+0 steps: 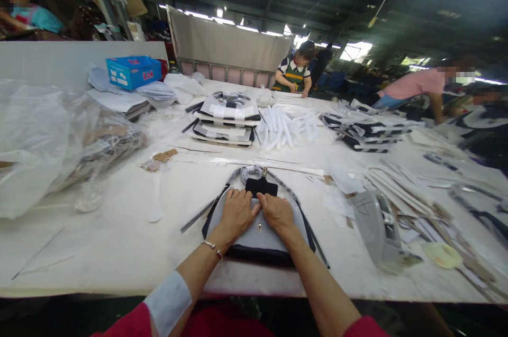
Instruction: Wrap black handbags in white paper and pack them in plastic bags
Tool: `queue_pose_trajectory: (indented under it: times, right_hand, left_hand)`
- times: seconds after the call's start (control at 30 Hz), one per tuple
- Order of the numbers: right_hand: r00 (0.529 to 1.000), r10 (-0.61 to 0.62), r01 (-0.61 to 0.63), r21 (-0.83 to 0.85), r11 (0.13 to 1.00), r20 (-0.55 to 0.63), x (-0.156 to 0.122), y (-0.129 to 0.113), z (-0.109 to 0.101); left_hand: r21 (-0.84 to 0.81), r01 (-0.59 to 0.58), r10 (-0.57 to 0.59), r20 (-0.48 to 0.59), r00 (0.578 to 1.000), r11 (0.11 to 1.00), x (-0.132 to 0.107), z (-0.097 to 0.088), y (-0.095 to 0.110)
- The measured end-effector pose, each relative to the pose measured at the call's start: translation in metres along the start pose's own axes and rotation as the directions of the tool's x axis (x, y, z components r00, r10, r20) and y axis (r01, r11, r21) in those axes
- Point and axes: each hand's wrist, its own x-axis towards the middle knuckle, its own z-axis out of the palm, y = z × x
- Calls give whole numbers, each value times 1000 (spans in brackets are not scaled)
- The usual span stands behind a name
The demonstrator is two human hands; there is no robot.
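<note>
A grey bag with black edges (254,239) lies flat on the white table (119,242) in front of me. My left hand (237,212) and my right hand (277,212) both rest on its upper part, fingers bent and pressing down side by side. Just beyond my fingertips sits a black tab (261,187) with a small gold clasp, and behind it a coiled strap (251,172). A small gold stud (259,227) shows on the bag between my wrists. Whether the fingers pinch anything is not visible.
Clear plastic bags (39,141) pile up on the left. Stacks of black-and-white bags (228,117) and white rolls (278,125) lie further back, white strips (397,183) and a grey piece (377,226) to the right. A blue box (133,71) stands far left. Other people work at the far side.
</note>
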Motion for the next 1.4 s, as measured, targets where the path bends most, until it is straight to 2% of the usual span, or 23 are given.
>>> queue_pose_trajectory:
  times: [0.1,0.17,0.27,0.33,0.43,0.57,0.63,0.73,0.83,0.93,1.1,1.27,1.4]
  right_hand:
    - [995,92,-90,52,995,-42,0,0,5]
    - [979,144,-124,142,982,-141,-2,2,10]
    - [925,140,-52,248,967,-353,-2,7,19]
    - [900,125,-1,283,959,-418,0,12,24]
    - [924,152,1,400,917,-350,3,21,28]
    - [933,238,-10,641,768,-270,5,30,24]
    - [932,246,11,697,717,-268,2,31,19]
    - [931,135,145,684,715,-339,-4,29,10]
    - [906,51,263,655,708,-420,-10,25,3]
    - [899,36,292,657,695,-437,-14,24,0]
    - [919,-53,312,638,704,-391,-19,20,1]
    - [919,-82,313,587,747,-386,-19,14,1]
    - [903,-126,337,494,802,-412,-19,13,-2]
  left_hand:
    - [34,-15,15,11,1000,999,0,-1,0]
    - [34,-25,25,16,1000,999,-1,-2,0]
    - [-9,-19,20,27,999,1000,0,-4,1]
    - [-35,-9,10,32,999,999,0,-4,1]
    - [-56,-1,2,19,1000,998,0,-2,1]
    - [-124,13,-18,-40,999,992,-2,3,-1]
    - [-170,25,-37,-65,997,985,-2,6,-1]
    - [-214,63,-82,-80,993,975,-2,12,-3]
    - [-271,131,-163,-98,982,954,-2,17,-8]
    - [-347,190,-245,-122,962,919,-1,18,-13]
    - [-451,232,-322,-132,938,862,1,16,-20]
    - [-479,225,-315,-117,942,849,2,11,-23]
    - [-452,126,-194,-107,975,883,0,2,-18]
